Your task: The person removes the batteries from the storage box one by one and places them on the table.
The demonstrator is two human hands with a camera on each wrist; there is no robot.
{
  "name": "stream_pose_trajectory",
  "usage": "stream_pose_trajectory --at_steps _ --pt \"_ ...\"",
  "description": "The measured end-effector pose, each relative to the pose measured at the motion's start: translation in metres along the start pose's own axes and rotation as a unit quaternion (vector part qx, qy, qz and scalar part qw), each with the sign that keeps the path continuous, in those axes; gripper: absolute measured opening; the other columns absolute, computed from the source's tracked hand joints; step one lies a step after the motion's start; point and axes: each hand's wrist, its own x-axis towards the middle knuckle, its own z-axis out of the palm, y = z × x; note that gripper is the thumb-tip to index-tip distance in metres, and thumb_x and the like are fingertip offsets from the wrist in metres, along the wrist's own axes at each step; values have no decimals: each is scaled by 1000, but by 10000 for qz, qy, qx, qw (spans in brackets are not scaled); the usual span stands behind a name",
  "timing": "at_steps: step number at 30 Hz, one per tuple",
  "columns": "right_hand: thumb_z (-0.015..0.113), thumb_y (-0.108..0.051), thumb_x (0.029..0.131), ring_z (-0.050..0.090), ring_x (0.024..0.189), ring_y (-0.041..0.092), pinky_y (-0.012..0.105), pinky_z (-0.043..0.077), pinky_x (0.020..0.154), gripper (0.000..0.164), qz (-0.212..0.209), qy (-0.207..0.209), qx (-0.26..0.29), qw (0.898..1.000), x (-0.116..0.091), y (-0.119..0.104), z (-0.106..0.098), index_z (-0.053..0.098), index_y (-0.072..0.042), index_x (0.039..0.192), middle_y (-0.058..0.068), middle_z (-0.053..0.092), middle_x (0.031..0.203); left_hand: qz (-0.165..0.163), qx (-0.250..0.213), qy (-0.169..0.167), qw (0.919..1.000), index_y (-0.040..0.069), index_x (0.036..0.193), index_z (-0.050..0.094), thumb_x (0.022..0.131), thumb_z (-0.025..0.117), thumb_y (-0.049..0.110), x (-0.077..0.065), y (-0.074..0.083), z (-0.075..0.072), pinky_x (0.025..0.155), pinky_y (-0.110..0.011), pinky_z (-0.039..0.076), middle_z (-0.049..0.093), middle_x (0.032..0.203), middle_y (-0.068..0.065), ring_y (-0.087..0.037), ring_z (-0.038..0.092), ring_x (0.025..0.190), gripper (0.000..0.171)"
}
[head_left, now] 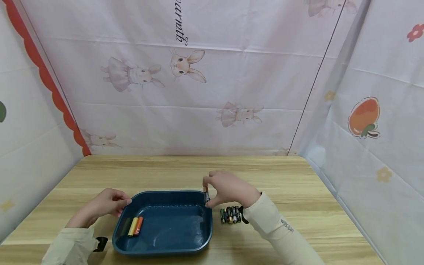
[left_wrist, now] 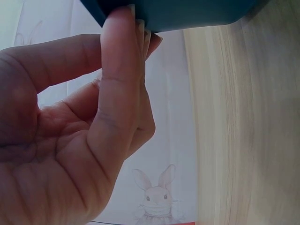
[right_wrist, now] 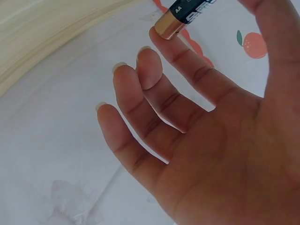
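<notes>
My right hand [head_left: 228, 189] holds an AA battery [right_wrist: 187, 13] with a copper-coloured end and a dark body. Its index fingertip presses that end, while the other fingers stay off the battery. In the head view this battery overlaps the right rim of a dark blue rectangular tray [head_left: 172, 253]. At the tray's far left corner, my left hand [head_left: 104, 206] grips the rim between thumb and fingers. Inside the tray, near its left wall, a yellow battery [head_left: 133, 226] and an orange battery [head_left: 138, 225] lie side by side.
Several dark batteries [head_left: 230, 215] lie in a row on the wooden table [head_left: 265, 173], right of the tray and below my right wrist. White cloth walls [head_left: 212, 129] with printed rabbits stand behind and beside the table.
</notes>
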Motion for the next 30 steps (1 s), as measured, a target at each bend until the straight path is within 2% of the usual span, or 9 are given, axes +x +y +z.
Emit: stream_pose_trajectory --at_steps 10,30 --pt "79 -35 75 46 72 12 29 45 68 32 48 49 199 9998 -14 14 4 64 -20 99 -6 51 84 -78 1 -12 10000 -2 99 67 98 55 10 -1 -1 1 64 -36 57 60 76 -6 -19 60 67 18" --pt "82 -30 74 48 71 14 32 44 63 35 654 -111 649 9957 -41 50 22 63 -18 101 -4 50 84 129 86 -42 9999 -4 98 67 97 56 11 -2 5 -2 61 -35 56 57 73 -5 -18 57 65 19"
